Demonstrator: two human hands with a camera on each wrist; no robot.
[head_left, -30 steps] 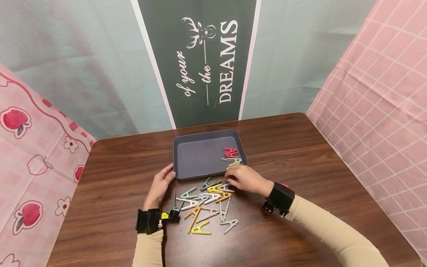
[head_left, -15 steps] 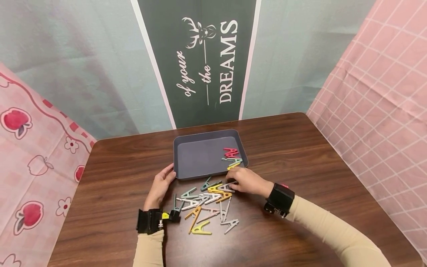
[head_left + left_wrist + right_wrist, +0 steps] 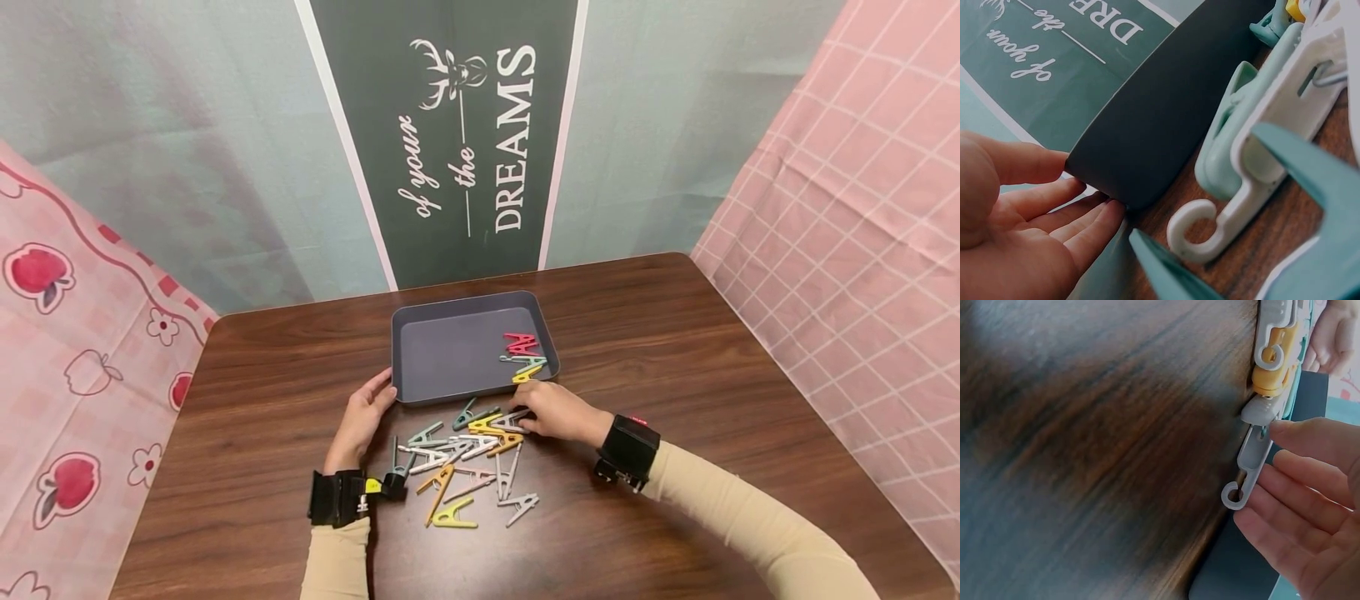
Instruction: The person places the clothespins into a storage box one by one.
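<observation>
In the head view, a dark grey tray holds red clothespins, a pale green clothespin and a yellow clothespin along its right side. My left hand touches the tray's near-left corner with fairly straight fingers; the left wrist view shows the fingertips against its wall. Just in front of the tray, my right hand has a grey clothespin between thumb and fingers, at the right edge of a loose pile. Part of that clothespin is hidden by the hand in the head view.
Several clothespins lie on the brown table, among them a white clothespin, an orange clothespin, a lime-yellow clothespin and another grey clothespin. Some overlap. Patterned cloths hang around the table.
My right hand has drawn slightly back from the tray's near-right rim, uncovering the yellow clothespin inside, and its fingers have come onto the grey clothespin. The left hand stays at the corner.
</observation>
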